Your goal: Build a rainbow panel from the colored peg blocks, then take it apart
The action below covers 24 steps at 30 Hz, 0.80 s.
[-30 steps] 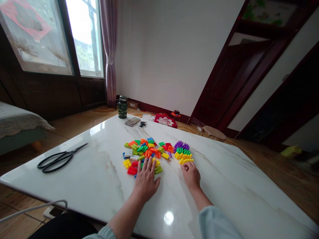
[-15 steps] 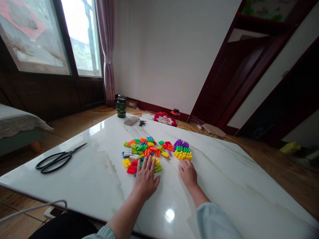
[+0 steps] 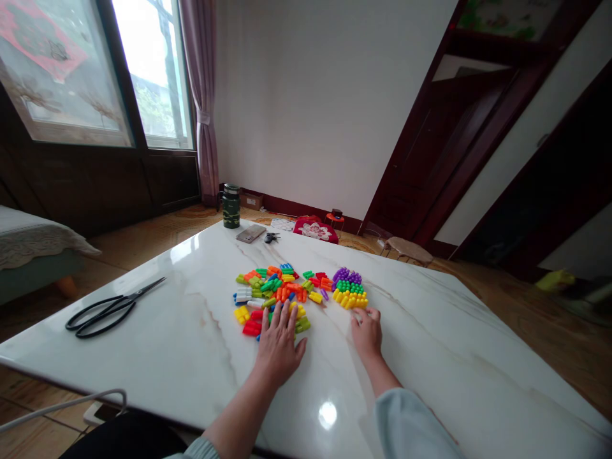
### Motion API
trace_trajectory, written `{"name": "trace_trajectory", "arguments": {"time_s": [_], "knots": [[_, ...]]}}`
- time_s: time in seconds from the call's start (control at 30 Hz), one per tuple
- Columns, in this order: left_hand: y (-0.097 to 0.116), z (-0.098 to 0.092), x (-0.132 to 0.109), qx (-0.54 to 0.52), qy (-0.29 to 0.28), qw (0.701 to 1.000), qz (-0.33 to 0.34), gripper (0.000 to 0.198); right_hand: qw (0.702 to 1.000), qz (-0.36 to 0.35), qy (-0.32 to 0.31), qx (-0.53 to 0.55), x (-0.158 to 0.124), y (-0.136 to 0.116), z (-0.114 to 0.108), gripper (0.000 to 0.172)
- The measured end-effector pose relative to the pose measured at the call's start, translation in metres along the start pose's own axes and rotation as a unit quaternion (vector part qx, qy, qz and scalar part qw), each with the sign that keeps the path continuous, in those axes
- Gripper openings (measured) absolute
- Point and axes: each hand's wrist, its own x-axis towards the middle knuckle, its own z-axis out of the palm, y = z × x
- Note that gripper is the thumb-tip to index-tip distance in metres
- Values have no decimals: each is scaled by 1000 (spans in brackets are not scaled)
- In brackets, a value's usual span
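Left hand (image 3: 280, 344) flat on table (image 3: 182, 344), palm down, fingers spread, fingertips touching the near edge of the loose block pile (image 3: 275, 294). Pile is mixed colours: orange, green, yellow, red, blue, white, scattered mid-table. Red block (image 3: 251, 329) and yellow block (image 3: 242, 313) just left of the left fingers.

Right hand (image 3: 367, 331) rests on table right of the left hand, fingers curled loosely, fingertips at the near edge of the sorted cluster (image 3: 350, 288); cannot tell if it pinches a piece. Cluster is packed in rows: purple far, green middle, yellow near. It sits just right of the pile, small gap between.

Scissors (image 3: 108, 309) lie far left on the table, black, blades shut, well apart from the hands. Phone (image 3: 252, 233) and keys (image 3: 271, 237) at the far edge. Green bottle (image 3: 231, 206) on the floor beyond the table. Red cushion (image 3: 315, 229) on floor by the wall. Bed (image 3: 33, 245) at left. White cable (image 3: 62, 405) near left, below the table edge.
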Motion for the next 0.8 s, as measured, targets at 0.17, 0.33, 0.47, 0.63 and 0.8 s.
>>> {"name": "trace_trajectory", "arguments": {"time_s": [0.17, 0.33, 0.47, 0.63, 0.8], "knots": [[1, -1, 0, -6, -13, 1000, -5, 67, 999, 4, -31, -40, 1, -5, -2, 36], [-1, 2, 0, -3, -10, 1000, -3, 67, 998, -7, -33, -49, 1, -6, -2, 36], [-2, 6, -1, 7, 2, 1000, 1, 70, 999, -13, -28, -32, 1, -3, -1, 34], [0, 9, -2, 20, 21, 1000, -5, 75, 999, -18, -26, 35, -6, -13, -6, 30], [-2, 12, -2, 10, 23, 1000, -7, 74, 971, -169, -82, 149, -25, -68, -8, 36]]}}
